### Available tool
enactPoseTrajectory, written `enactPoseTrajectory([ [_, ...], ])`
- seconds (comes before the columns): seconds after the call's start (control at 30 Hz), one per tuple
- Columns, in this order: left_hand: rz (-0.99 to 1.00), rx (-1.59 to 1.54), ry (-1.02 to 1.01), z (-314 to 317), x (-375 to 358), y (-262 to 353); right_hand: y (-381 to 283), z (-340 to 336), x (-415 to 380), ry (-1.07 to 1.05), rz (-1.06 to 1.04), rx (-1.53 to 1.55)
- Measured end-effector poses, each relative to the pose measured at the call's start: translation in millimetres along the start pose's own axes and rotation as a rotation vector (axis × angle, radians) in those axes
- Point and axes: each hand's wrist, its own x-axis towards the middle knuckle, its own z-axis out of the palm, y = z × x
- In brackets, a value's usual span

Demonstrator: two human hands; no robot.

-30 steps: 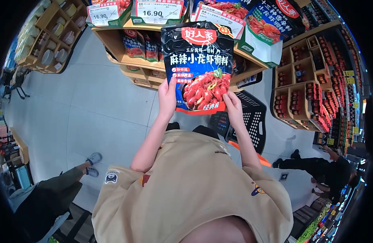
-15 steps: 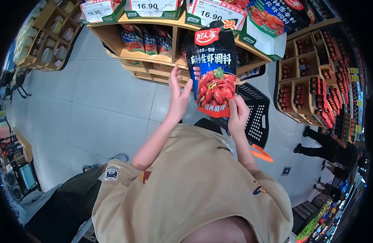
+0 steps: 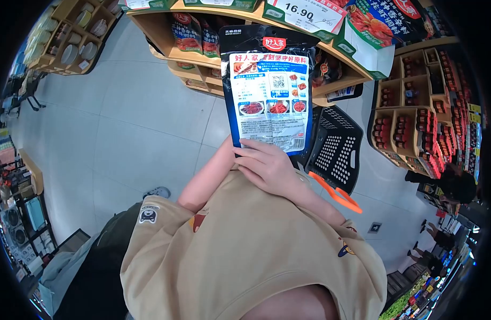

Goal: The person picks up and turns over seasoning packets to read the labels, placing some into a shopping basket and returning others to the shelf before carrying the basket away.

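Note:
A seasoning pouch (image 3: 269,114), black and blue, stands in front of me with its printed back towards me. The panel has small pictures, a square code and a barcode. My right hand (image 3: 267,168) reaches across to the pouch's lower left corner, fingers over its face and the thumb hidden; it grips the pouch there. My left hand (image 3: 230,149) goes in behind the same corner, and its fingers are hidden by the pouch and my right hand.
A wooden shelf (image 3: 141,26) with price cards and similar pouches (image 3: 188,34) stands just ahead. A black basket (image 3: 336,149) with an orange handle (image 3: 336,193) is at my right. A person's shoe (image 3: 157,192) shows at the left; jar shelves (image 3: 400,114) stand far right.
The pouch has been turned over, from its crayfish front to its back. My right hand has swung left across its bottom, and my left hand has gone behind it.

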Motion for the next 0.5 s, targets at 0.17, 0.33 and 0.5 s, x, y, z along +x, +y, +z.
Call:
enactPoseTrajectory([
  [0.17,0.017,-0.003,-0.024,0.4,-1.6,-0.7,1.5,-0.3,0.4,0.028,-0.015,0.046],
  [0.33,0.031,-0.003,-0.027,0.2,-1.4,-2.9,1.7,0.6,-1.4,0.015,-0.041,0.086],
  [0.5,0.05,-0.001,-0.027,2.3,-2.0,-1.6,0.6,0.0,-1.2,0.029,-0.078,0.138],
])
